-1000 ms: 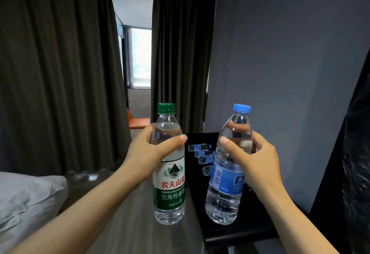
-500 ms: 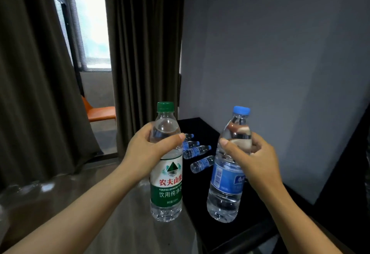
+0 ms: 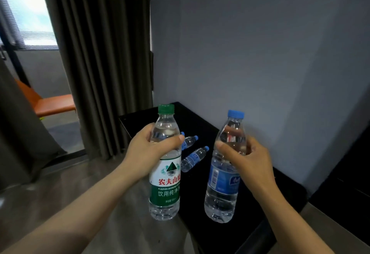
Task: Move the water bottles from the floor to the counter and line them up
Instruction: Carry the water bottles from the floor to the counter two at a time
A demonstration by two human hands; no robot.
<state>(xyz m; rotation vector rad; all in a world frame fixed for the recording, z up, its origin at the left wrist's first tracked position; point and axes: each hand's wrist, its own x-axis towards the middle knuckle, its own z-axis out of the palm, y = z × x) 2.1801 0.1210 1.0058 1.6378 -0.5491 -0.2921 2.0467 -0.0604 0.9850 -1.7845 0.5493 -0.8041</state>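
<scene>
We hold two bottles upright above the worktop (image 3: 284, 195).
Left hand (image 3: 146, 153) grips the green-capped bottle (image 3: 165, 173), right hand (image 3: 248, 159) the blue-capped bottle (image 3: 224, 183).

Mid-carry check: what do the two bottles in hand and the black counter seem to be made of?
The green-capped bottle: clear, glossy thin plastic, since you see through its ribbed wall; the label looks like printed film. The blue-capped bottle: the same clear plastic, with a blue wrap label. The counter: a smooth, dark, hard top; whether laminate, stone or glass, I cannot tell.
</scene>
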